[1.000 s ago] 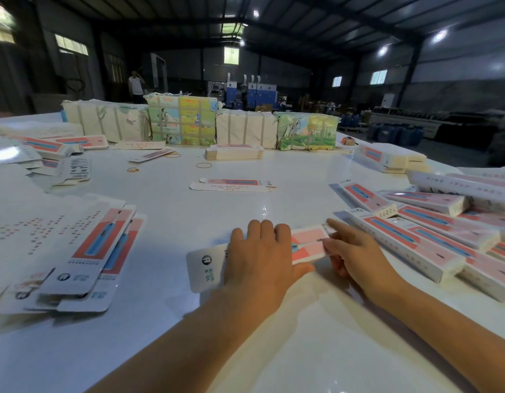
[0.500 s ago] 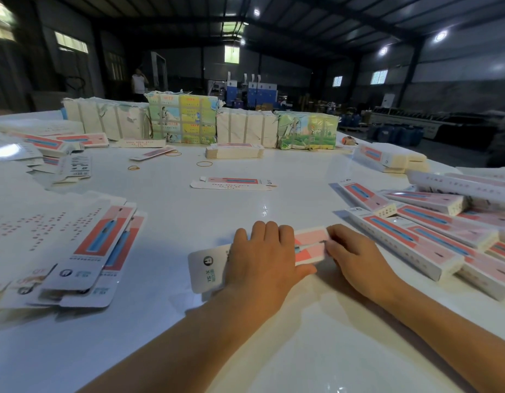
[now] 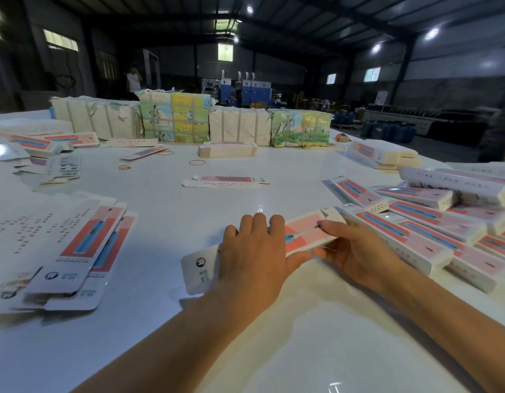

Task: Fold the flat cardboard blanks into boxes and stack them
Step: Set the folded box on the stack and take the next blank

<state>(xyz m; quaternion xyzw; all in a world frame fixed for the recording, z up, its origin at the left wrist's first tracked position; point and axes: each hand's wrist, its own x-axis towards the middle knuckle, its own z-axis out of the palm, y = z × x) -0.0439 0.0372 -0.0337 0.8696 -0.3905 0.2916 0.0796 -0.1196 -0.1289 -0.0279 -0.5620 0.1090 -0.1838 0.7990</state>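
Blank in hand: a pink and white carton blank (image 3: 305, 232) lies on the white table (image 3: 274, 336), near centre, its far right end almost touching the folded boxes.
Left hand: the left hand (image 3: 254, 256) lies over the blank's middle, fingers curled over the far edge and thumb stretched along the near edge, gripping it.
Right hand: the right hand (image 3: 356, 248) holds the right end, fingers long and nearly straight along the top; whether the thumb pinches from below I cannot tell.
Risk: pushing the end sideways could buckle a panel off its crease, or skew the tube so the flaps miss.
Also risky: the pile of folded boxes (image 3: 432, 222) sits just right; a wide elbow may scatter it.
Around: loose flat blanks (image 3: 83, 251) near left, one blank (image 3: 225, 181) mid-table, rubber bands (image 3: 197, 162), wrapped bundles (image 3: 174, 117) far.
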